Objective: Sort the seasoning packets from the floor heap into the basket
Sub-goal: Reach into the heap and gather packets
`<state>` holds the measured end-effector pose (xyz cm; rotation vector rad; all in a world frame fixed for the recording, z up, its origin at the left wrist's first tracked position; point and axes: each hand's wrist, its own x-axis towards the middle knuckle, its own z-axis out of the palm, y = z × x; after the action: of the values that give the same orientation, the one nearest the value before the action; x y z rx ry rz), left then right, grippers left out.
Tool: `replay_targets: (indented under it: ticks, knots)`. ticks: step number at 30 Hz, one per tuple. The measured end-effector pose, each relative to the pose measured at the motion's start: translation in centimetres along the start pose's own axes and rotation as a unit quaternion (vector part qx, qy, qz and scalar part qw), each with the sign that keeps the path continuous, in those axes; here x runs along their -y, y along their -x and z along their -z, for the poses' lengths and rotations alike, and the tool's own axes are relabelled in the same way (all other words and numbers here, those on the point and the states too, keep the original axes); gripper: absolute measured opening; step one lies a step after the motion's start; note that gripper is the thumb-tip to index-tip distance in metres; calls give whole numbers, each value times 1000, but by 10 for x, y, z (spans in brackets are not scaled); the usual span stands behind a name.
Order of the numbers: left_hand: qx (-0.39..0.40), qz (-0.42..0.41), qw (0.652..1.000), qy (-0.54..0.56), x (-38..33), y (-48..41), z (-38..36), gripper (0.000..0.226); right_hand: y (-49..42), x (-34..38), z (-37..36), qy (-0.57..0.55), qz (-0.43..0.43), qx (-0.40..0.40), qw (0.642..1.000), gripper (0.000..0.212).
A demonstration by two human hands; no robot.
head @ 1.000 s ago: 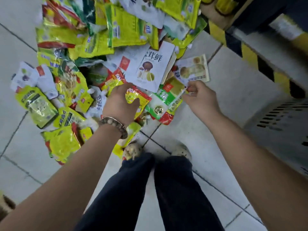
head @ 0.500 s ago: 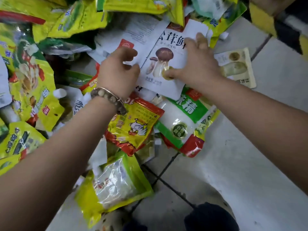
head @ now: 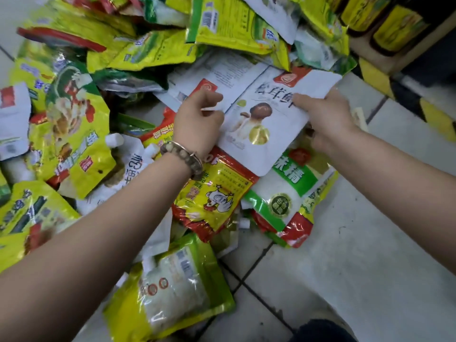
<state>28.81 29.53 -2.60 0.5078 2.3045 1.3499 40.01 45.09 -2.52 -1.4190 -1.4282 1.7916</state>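
Left grip (head: 197, 122) and right grip (head: 328, 119) each pinch a side edge of the white mushroom packet (head: 261, 129) between them.

The right hand (head: 328, 117) grips the right edge of a white mushroom packet (head: 259, 124), with the thumb on its printed face. The left hand (head: 197, 122), which has a beaded bracelet (head: 182, 156) at the wrist, curls at that packet's left edge (whether it pinches anything is unclear). Just below the mushroom packet lie a yellow chicken packet (head: 217, 193) and a green-and-white packet (head: 283, 193). Above and left of it spreads the heap (head: 74, 107), on the tiled floor (head: 345, 255).
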Motion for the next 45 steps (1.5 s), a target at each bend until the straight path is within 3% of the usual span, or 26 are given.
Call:
replay_targets:
  ticks: [4, 10, 15, 17, 20, 22, 24, 26, 28, 30, 33, 34, 37, 43, 45]
  knots:
    - [36, 15, 999, 32, 2, 21, 11, 26, 32, 9, 44, -83, 0, 17, 996, 30]
    - [150, 43, 979, 133, -13, 48, 14, 59, 74, 42, 63, -21, 112, 166, 980, 34]
    - [283, 102, 909, 289, -21, 68, 22, 43, 89, 47, 44, -44, 53, 230, 971, 33]
    - [288, 89, 914, 272, -18, 72, 32, 51, 92, 43, 31, -55, 10, 233, 971, 31]
    - [198, 81, 950, 227, -17, 76, 51, 41, 92, 36, 3, -54, -15, 180, 982, 12]
    - [95, 99, 964, 227, -11, 76, 68, 31, 89, 21, -12, 12, -40, 142, 989, 9]
    - [15, 110, 972, 206, 4, 73, 91, 27, 89, -5, -25, 113, -75, 159, 978, 8]
    - [-25, 119, 973, 196, 20, 75, 115, 24, 89, -36, -33, 302, -20, 191, 934, 8]
    - [-53, 131, 967, 212, 34, 80, 134, 24, 92, -54, -40, 462, 89, 192, 861, 24]
    - [-74, 146, 960, 225, 45, 87, 144, 25, 98, -55, -48, 499, 119, 185, 838, 35]
    - [-98, 170, 950, 242, 59, 95, 151, 30, 98, -53, -60, 529, 121, 219, 811, 27]
    - [-103, 179, 946, 249, 63, 96, 153, 31, 97, -54, -63, 519, 123, 235, 813, 27]
    - [-112, 197, 940, 256, 71, 95, 156, 28, 95, -48, -64, 415, 111, 266, 863, 22]
    - [-94, 194, 939, 270, 70, 87, 154, 23, 81, -5, -22, 250, 109, 200, 941, 22]
    - [-75, 184, 944, 263, 66, 84, 149, 22, 80, 18, -9, 225, 110, 213, 944, 28]
